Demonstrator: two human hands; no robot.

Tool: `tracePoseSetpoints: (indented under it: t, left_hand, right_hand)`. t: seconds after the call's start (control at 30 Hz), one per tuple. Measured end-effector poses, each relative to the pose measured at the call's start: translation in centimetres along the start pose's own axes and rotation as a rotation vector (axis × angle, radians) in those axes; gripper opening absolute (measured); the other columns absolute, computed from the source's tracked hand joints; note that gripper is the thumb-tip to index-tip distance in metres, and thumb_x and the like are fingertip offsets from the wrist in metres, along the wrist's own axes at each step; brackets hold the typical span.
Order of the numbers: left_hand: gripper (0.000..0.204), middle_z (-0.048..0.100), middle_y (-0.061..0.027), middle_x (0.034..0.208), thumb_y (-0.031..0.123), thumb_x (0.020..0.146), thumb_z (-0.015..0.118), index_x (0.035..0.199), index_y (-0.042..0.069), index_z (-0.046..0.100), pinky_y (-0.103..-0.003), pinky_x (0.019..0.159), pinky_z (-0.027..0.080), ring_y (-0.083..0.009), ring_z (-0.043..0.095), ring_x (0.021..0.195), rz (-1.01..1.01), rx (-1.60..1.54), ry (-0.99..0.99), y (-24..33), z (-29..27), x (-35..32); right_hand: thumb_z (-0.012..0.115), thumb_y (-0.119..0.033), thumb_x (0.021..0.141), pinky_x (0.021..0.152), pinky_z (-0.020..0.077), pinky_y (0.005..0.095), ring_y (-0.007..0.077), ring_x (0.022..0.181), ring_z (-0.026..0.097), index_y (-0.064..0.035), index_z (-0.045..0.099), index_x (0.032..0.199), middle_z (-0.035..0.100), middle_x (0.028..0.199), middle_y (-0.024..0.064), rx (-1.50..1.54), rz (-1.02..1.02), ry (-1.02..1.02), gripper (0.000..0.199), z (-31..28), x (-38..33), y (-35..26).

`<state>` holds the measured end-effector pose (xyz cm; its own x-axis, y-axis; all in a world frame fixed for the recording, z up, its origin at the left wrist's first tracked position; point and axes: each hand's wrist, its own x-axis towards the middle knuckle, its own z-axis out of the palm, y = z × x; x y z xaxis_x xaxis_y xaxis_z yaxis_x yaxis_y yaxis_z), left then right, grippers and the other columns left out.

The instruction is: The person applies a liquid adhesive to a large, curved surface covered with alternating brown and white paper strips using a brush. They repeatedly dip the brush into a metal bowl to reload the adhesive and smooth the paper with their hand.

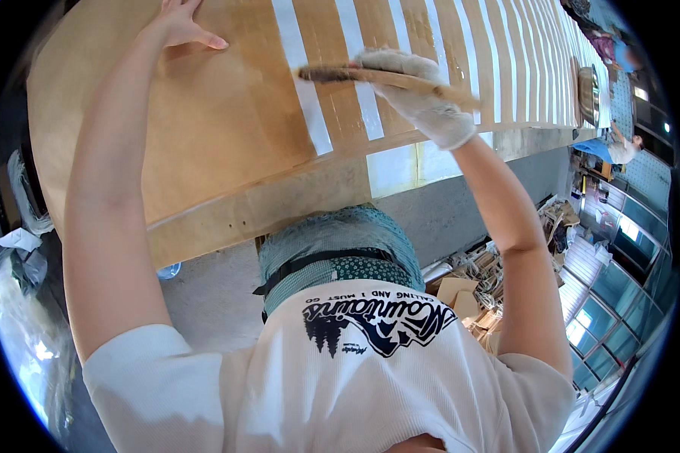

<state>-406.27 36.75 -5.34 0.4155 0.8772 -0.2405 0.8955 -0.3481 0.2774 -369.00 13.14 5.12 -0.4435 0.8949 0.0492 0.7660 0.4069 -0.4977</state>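
Observation:
My right hand (415,83), in a whitish glove, is closed round a long wooden brush (400,78). The brush's dark end points left, above the edge of the nearest white strip (302,83). I cannot tell whether it touches the surface. At the upper left my bare left hand (181,26) is open over a large brown sheet (211,113), thumb stretched to the right; the frame's top edge cuts off some fingertips. The sheet has a darker, damp-looking patch near the first strip. Rows of white strips alternate with brown bands to the far right.
A round metal bowl (588,94) stands at the table's far right. The wooden table edge (227,215) runs before my apron (340,241). Scrap paper and cardboard (468,298) lie on the floor at right, plastic wrap (34,325) at left. Another person (619,149) is in the right background.

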Motion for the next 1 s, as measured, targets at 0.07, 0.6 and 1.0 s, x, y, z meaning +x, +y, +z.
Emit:
tracePoseSetpoints:
  t: [0.07,0.6,1.0]
  left_hand:
    - [0.14,0.004,-0.0158,0.166,0.062,0.045,0.09,0.159,0.04,0.011,-0.061,0.117,0.024,-0.044,0.005,0.151,0.036,0.001,0.013,-0.1,0.1,0.3]
    - [0.154,-0.002,-0.0194,0.165,0.07,0.039,0.089,0.16,0.024,0.006,-0.066,0.116,0.021,-0.0449,0.002,0.151,-0.124,0.061,-0.215,4.9,-4.9,-2.4]
    - [0.142,0.0,-0.0067,0.167,0.06,0.043,0.091,0.158,0.039,0.011,-0.085,0.101,0.022,-0.0396,0.003,0.152,-0.159,-0.012,-0.145,4.3,-4.8,-3.3]
  right_hand:
    - [0.067,-0.019,0.091,0.095,0.0514,0.0347,0.0178,0.098,0.069,-0.0198,0.074,0.108,0.072,0.111,-0.0002,-0.242,-0.146,0.207,0.019,1.9,-1.0,0.1]
    - [0.067,-0.021,0.088,0.095,0.045,0.0419,0.0238,0.108,0.063,-0.019,0.069,0.11,0.069,0.109,0.0012,-0.243,-0.106,0.156,0.023,4.7,2.6,-6.1]
    - [0.069,-0.025,0.089,0.077,0.0544,0.0391,0.0271,0.093,0.07,-0.0164,0.073,0.109,0.073,0.102,0.0092,0.128,0.26,-0.219,0.023,-0.6,6.6,-6.5]
